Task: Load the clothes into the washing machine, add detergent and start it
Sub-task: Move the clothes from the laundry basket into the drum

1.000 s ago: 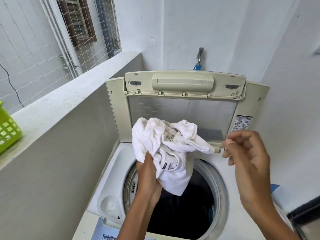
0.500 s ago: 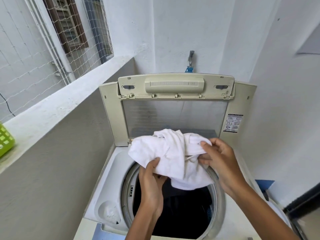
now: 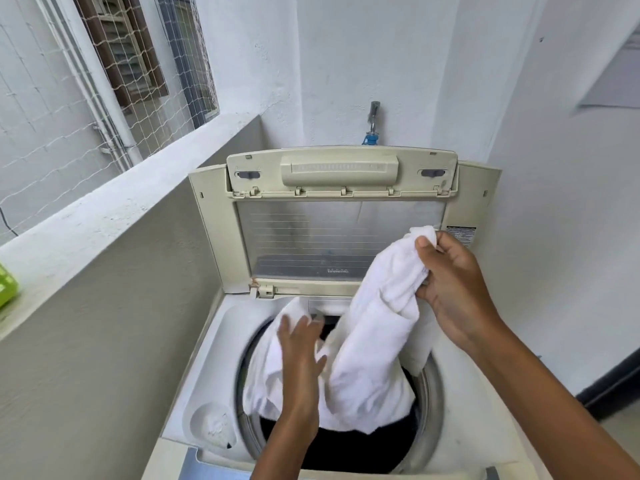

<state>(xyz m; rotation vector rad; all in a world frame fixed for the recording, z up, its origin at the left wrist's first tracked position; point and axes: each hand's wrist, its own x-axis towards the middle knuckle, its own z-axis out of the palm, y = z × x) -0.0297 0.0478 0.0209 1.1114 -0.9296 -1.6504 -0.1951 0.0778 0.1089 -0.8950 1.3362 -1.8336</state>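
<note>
Right hand (image 3: 450, 285) pinches white garment (image 3: 374, 344) by its top corner, likely so it hangs into the drum | left hand (image 3: 300, 358) flat, fingers spread, pushing cloth down | garment draped over drum rim (image 3: 437, 393), half inside | lid (image 3: 341, 216) upright behind; opening's front part uncovered.

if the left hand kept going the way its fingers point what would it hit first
Probably the white cloth: the left hand has its fingers spread against it, pointing toward the back of the drum opening. Motion blur leaves the depth unclear.
</note>
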